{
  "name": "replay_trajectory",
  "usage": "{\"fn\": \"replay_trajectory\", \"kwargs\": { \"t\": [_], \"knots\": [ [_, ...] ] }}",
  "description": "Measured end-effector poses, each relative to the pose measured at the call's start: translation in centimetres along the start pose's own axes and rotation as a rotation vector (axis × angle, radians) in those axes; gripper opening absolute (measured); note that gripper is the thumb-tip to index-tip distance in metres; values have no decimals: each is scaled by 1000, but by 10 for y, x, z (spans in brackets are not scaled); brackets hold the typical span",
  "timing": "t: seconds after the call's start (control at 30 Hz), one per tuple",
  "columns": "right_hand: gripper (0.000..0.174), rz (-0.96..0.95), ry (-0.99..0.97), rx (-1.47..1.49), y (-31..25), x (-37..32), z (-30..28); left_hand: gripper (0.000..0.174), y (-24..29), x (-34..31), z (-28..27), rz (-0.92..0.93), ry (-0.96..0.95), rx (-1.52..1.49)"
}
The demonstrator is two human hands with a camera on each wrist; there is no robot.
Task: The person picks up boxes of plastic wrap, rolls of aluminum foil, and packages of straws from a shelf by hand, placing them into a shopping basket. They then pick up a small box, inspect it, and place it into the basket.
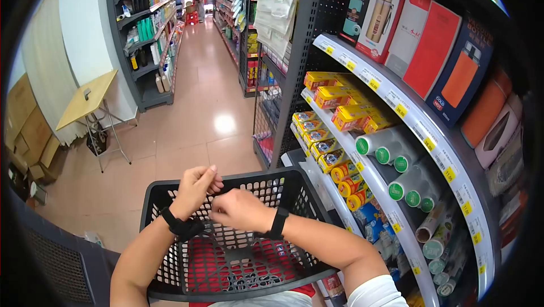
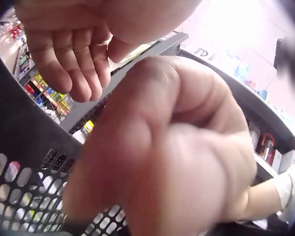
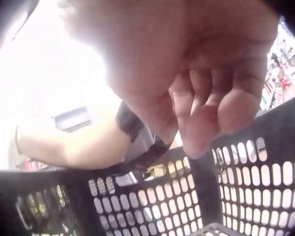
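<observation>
– Where are your hands?

– Both are over the black basket (image 1: 306,202), close together, right in front of me. My left hand (image 1: 195,187) is up by the far rim and my right hand (image 1: 238,209) is just beside it, a little nearer to me.

– Is either one holding anything?

– Not that I can see. The left fingers (image 2: 64,64) are loosely curled over a bare palm. The right is balled into a fist with nothing showing in it.

– And the basket?

– It's under my hands in the aisle, hard against the shelf (image 1: 396,103) on my right. That shelf has yellow boxes (image 1: 334,94) and green-capped rolls (image 1: 391,151). There's a black strap (image 1: 181,227) on my left wrist.
</observation>
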State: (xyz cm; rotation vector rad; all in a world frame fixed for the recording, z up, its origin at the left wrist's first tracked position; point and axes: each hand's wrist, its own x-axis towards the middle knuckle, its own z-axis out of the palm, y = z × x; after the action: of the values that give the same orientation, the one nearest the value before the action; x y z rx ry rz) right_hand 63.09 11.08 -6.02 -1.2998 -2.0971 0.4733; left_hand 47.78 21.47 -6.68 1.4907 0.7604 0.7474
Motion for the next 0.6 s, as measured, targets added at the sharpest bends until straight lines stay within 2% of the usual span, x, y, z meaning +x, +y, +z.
{"fn": "replay_trajectory", "kwargs": {
  "t": [0.1, 0.13, 0.2, 0.27, 0.33, 0.4, 0.47, 0.5, 0.53, 0.6],
  "knots": [
    [21, 176, 129, 115, 34, 17, -19, 42, 14, 5, -15, 28, 69, -37],
    [21, 243, 175, 191, 55, 25, -26, 43, 18, 6, -16, 47, 84, -74],
    [28, 368, 351, 120, 112, 44, -34, 43, 19, 6, -18, 80, 102, -107],
    [34, 464, 355, -203, 146, 50, -67, 43, 13, 4, -20, 83, 60, -116],
    [41, 476, 365, -788, 172, 49, -91, 43, 8, 0, -18, 67, 53, -87],
    [46, 518, 338, -957, 210, 46, -108, 42, 8, -5, -17, 83, 35, -49],
    [46, 623, 402, -1161, 231, 43, -108, 42, 2, -6, -17, 97, 36, -42],
    [51, 700, 374, -1271, 263, 41, -104, 42, 1, -6, -18, 94, 27, -19],
    [51, 696, 372, -1274, 276, 40, -104, 42, 1, -7, -19, 91, 18, 6],
    [71, 802, 321, -1412, 283, 44, -102, 42, 0, -6, -22, 82, 15, 3]
  ]
}}
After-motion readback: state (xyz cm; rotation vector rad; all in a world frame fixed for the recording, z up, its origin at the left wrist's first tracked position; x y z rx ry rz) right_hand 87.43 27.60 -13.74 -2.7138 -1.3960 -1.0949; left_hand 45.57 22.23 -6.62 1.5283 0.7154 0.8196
